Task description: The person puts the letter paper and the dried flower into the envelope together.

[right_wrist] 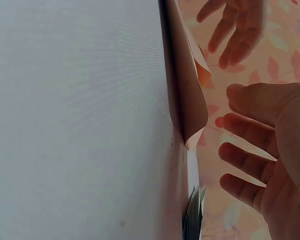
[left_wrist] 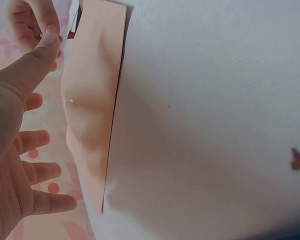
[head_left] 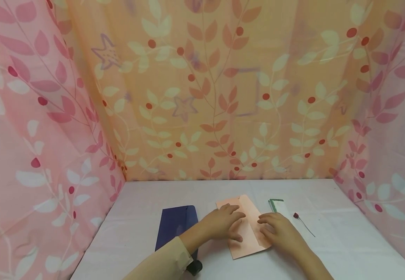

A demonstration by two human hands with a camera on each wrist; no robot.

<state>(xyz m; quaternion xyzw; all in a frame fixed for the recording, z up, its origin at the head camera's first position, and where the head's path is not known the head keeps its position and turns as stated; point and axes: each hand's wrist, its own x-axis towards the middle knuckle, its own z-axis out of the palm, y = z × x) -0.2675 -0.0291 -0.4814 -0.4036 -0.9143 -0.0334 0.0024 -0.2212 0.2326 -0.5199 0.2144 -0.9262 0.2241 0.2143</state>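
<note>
A peach paper envelope (head_left: 239,251) lies on the white table, its long flap side facing right. My left hand (head_left: 223,222) hovers over its left part with fingers spread, holding nothing. At the envelope's right edge is my right hand (head_left: 284,235), fingers parted and loosely bent. In the right wrist view the right hand (right_wrist: 270,145) shows a gap between its fingertips and the envelope (right_wrist: 192,105), whose edge lifts in a curl. The left wrist view has the left hand's fingers (left_wrist: 52,202) extended beside the peach envelope (left_wrist: 97,75).
A navy envelope (head_left: 174,225) lies on the left, partly under the left forearm, beside a small black round object (head_left: 194,267). To the right are a green-edged white card (head_left: 278,206) and a small red flower (head_left: 295,215) on a thin stem. Patterned curtains (head_left: 209,116) enclose the table.
</note>
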